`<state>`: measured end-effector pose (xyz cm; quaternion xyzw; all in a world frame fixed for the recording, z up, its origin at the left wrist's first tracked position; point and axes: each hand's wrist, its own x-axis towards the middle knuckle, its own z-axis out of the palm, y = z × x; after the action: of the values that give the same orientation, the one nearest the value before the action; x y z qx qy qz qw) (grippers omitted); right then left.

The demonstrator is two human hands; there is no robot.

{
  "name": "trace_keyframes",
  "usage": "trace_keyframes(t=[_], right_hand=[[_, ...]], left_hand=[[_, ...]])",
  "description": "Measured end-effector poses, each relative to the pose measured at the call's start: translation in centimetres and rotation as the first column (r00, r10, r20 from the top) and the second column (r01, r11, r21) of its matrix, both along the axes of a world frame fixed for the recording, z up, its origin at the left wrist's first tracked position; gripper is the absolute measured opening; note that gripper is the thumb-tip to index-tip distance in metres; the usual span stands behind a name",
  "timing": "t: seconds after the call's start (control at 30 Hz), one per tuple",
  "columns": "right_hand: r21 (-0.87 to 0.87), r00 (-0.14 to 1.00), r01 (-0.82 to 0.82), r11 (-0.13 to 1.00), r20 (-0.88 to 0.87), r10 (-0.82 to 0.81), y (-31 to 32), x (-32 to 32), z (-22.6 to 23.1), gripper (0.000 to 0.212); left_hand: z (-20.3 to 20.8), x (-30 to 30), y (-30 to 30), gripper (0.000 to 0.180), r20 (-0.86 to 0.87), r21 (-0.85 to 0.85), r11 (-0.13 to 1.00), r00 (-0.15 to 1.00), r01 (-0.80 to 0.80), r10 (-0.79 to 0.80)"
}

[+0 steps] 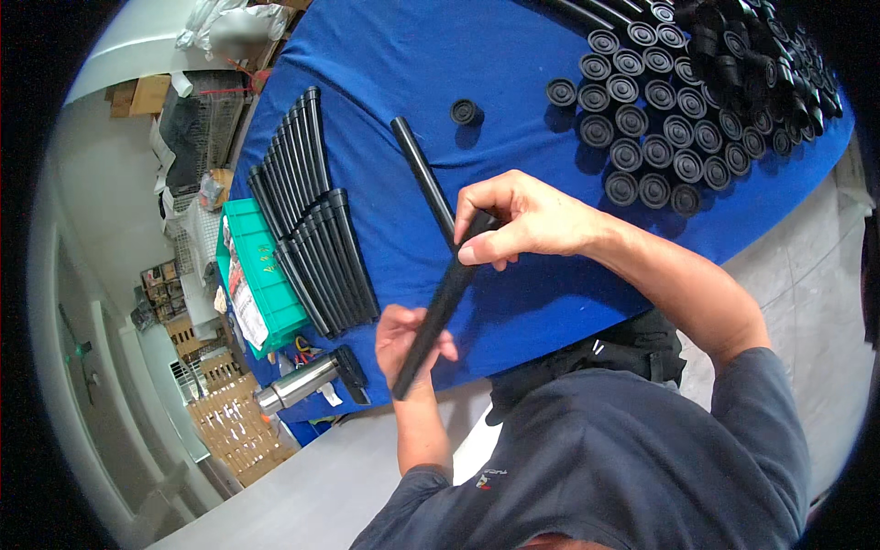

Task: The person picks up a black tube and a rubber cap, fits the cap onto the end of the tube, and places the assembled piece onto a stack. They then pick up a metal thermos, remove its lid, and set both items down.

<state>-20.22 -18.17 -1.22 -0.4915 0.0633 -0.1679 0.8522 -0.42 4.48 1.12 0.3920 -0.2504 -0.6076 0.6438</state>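
My right hand (518, 225) pinches the upper end of a black tube (435, 316) between thumb and fingers. The tube slants down toward my body, over the front of the table. Behind its lower part is my left hand (399, 339), fingers apart and curved loosely, not closed round it; whether the palm touches the tube I cannot tell. A second black tube (423, 174) lies on the blue cloth (394, 55), just beyond my right hand. Farther off stands a single round black cap (465, 112). Whether the held tube's upper end carries a cap is hidden by my fingers.
Black tubes (316, 247) lie in two rows at the left, beside a green crate (261, 284). Many ringed black caps (655, 147) crowd the far right. A steel flask (302, 380) lies near the front left edge, by a black object (351, 374).
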Motion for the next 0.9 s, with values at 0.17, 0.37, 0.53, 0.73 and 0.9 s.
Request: trace_keyframes(t=[0.17, 0.37, 0.53, 0.73, 0.9], right_hand=[[-0.109, 0.977, -0.143, 0.984, 0.144, 0.158, 1.2, 0.9, -1.4, 0.02], [-0.431, 0.932, -0.36, 0.827, -0.119, 0.343, 1.0, 0.3, -0.5, 0.041], [-0.467, 0.969, -0.239, 0.851, -0.064, 0.237, 0.6, -0.1, 0.2, 0.061], [-0.399, 0.938, -0.309, 0.863, 0.02, 0.345, 0.8, 0.2, 0.2, 0.057], [-0.444, 0.956, -0.182, 0.877, 0.13, 0.264, 1.1, 0.3, -0.7, 0.042]], left_hand=[[1.6, -2.6, -3.3, 0.044, -0.026, -0.184, 0.939, 0.957, -0.29, 0.29], [2.3, -1.4, -3.4, 0.053, 0.117, -0.001, 0.999, 0.992, -0.038, 0.038], [2.1, -0.3, -3.3, 0.061, 0.421, 0.235, 0.952, 0.862, 0.197, -0.282], [1.4, -0.9, -3.4, 0.051, 0.37, 0.338, 0.912, 0.858, 0.233, -0.356], [1.6, -1.6, -4.1, 0.053, 0.401, 0.291, 0.937, 0.864, 0.195, -0.304]])
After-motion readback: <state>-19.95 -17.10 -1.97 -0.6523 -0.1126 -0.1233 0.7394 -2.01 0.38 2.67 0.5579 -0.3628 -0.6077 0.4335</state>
